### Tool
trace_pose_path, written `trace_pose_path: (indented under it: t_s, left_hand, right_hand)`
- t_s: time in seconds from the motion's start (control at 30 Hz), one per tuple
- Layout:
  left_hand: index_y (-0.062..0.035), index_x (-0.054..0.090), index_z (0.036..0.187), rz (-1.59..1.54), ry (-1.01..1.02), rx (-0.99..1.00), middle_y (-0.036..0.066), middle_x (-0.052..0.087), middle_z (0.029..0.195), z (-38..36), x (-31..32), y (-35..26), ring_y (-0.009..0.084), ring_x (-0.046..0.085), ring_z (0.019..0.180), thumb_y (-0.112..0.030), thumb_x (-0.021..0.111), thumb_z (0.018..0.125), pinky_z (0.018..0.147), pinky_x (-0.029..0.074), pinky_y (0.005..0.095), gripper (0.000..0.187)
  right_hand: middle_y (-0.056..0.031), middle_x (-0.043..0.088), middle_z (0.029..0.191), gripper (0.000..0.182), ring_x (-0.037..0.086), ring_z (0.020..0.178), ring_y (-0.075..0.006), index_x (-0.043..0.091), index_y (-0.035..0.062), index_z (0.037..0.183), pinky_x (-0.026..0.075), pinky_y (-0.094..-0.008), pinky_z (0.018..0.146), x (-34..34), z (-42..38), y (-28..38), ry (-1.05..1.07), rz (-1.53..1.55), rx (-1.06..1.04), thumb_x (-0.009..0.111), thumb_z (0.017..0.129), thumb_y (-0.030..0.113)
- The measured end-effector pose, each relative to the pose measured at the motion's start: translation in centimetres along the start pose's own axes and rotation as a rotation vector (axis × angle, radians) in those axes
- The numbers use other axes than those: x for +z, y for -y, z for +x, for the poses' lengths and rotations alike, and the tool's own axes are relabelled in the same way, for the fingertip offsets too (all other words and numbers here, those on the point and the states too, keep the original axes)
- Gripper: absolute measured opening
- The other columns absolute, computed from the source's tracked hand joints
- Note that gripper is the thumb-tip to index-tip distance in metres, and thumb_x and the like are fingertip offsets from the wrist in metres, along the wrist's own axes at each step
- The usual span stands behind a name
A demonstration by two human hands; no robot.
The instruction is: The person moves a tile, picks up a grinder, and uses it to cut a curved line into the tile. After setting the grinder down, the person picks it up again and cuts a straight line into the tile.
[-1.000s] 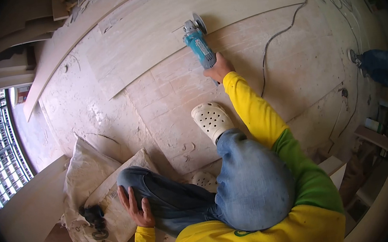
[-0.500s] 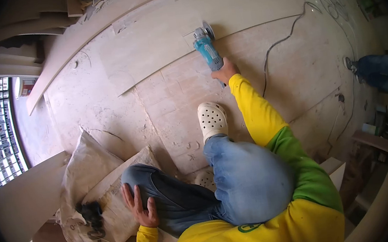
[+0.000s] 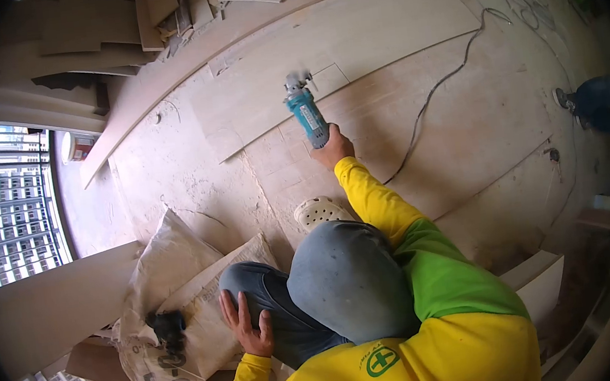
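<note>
Grinder (image 3: 306, 120): teal, far of the knees; its metal head (image 3: 294, 86) over the near part of the board (image 3: 392, 25); contact cannot be told.
Weight: likely dense, heaviest at the head; tips forward if held only by the rear.
Shell: stiff; dust may make it slippery.
Grip: rear end suits one hand; midway along the shell would probably balance better.
Disc (image 3: 312, 83): blurred, at the head's right; likely brittle; no place for fingers.
Cord (image 3: 427, 102): dark, slack, right on the floor (image 3: 483, 119); flexible, perhaps a slight drag.
Right hand (image 3: 335, 148): closed around the Grinder's rear.
Left hand (image 3: 251, 331): holding nothing; fingers somewhat spread against the left knee (image 3: 249, 277).
</note>
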State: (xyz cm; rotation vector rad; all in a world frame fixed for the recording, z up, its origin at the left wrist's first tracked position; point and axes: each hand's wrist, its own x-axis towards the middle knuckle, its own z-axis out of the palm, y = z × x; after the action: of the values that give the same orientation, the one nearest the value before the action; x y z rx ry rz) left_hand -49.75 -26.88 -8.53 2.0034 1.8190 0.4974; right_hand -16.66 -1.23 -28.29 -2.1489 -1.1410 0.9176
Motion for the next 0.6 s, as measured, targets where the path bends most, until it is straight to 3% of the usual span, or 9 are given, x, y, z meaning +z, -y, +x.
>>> trace_pose_path:
  t_s: [0.23,0.6]
  left_hand:
    - [-0.0062,0.046,0.145,0.017,-0.023,-0.047,0.024,0.025,0.159,-1.0,0.4,0.4,0.0421,0.023,0.147,-0.039,0.051,0.096,0.119,0.015,0.0507,0.059]
    - [-0.0083,0.05,0.142,0.009,-0.046,-0.112,0.025,0.028,0.157,-0.6,0.6,0.7,0.0443,0.026,0.146,-0.035,0.054,0.094,0.118,0.019,0.0533,0.056]
  right_hand:
    - [-0.0218,0.067,0.11,0.063,0.064,0.102,-0.0415,0.049,0.0078,0.119,0.051,-0.0464,0.091,2.1,1.5,-0.3,-0.013,-0.028,-0.004,0.076,0.066,0.03]
    - [-0.0236,0.067,0.113,0.069,0.064,0.104,-0.0425,0.051,0.0055,0.123,0.052,-0.0451,0.092,2.1,3.1,-2.3,-0.019,-0.015,-0.005,0.076,0.064,0.031]
